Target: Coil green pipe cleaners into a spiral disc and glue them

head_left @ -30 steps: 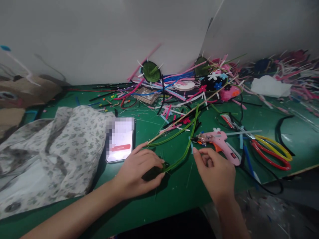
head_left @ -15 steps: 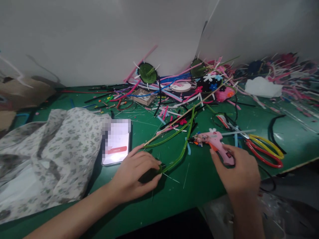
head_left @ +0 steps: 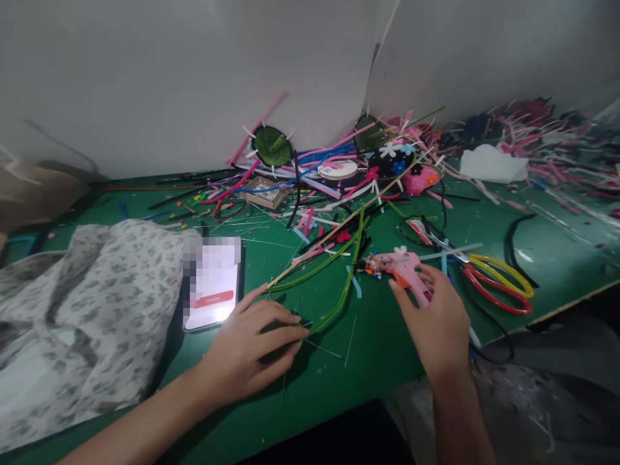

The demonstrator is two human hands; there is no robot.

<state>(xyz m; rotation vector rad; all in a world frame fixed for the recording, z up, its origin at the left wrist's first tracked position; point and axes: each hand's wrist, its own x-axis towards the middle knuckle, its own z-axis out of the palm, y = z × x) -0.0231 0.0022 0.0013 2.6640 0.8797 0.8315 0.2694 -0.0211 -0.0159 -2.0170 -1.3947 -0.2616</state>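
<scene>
My left hand is palm down on the table, fingers curled, pinching the end of a bent green pipe cleaner. Another part of the green strip and a thin wooden stick run from beside its little finger; whatever lies under the palm is hidden. My right hand grips the handle of a pink glue gun, which lies on its side with the nozzle pointing left. A clear glue stick sticks out of its rear, across scissors with red and yellow handles.
A lit phone and patterned cloth lie at left. Along the wall sits a heap of coloured pipe cleaners with a green disc and a small framed piece. White tissue lies at right. Thin glue strings cross the green tabletop.
The whole view has shifted, so things appear farther left. My right hand has moved up the glue gun's handle. My left fingers have closed down over the dark gap seen between them before.
</scene>
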